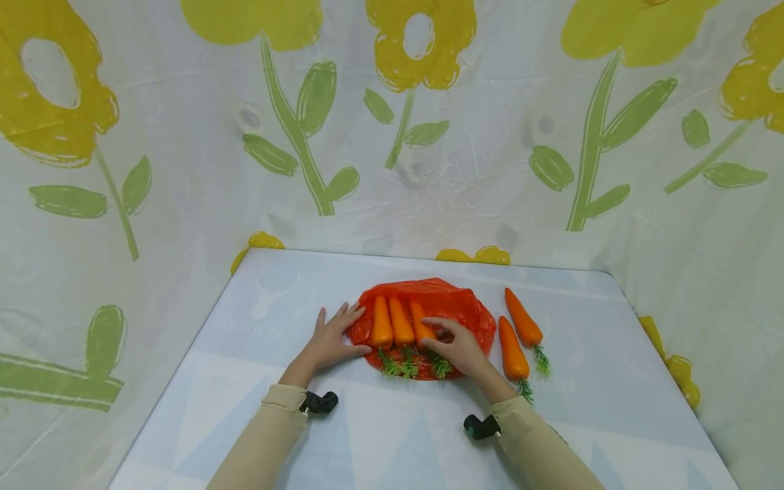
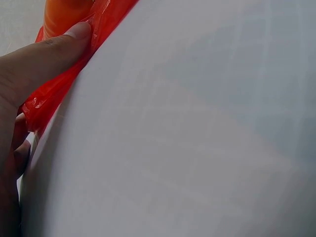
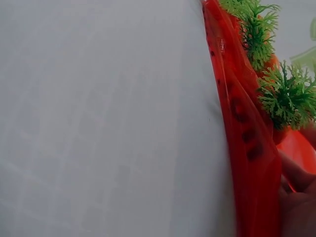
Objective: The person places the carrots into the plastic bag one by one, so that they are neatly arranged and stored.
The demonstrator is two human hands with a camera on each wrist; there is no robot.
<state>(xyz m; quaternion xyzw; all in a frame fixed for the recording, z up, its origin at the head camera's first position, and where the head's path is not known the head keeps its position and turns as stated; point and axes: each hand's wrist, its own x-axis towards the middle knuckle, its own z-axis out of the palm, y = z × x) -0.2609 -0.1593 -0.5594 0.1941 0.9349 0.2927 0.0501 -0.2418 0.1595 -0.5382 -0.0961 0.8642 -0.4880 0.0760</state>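
Three orange toy carrots with green tops lie side by side on a red plastic bag. My right hand curls its fingers and thumb round the rightmost carrot. In the right wrist view that carrot's leafy top sticks out just above the hand, most of which is out of frame. At the bag's left edge my left hand rests with fingers spread, beside the left carrot. Its thumb lies on the red plastic in the left wrist view. The middle carrot is untouched.
To the right of the bag, two more carrots lie on the table: a nearer one and a farther one. The pale patterned table is bordered by a flower-printed curtain behind and at the sides.
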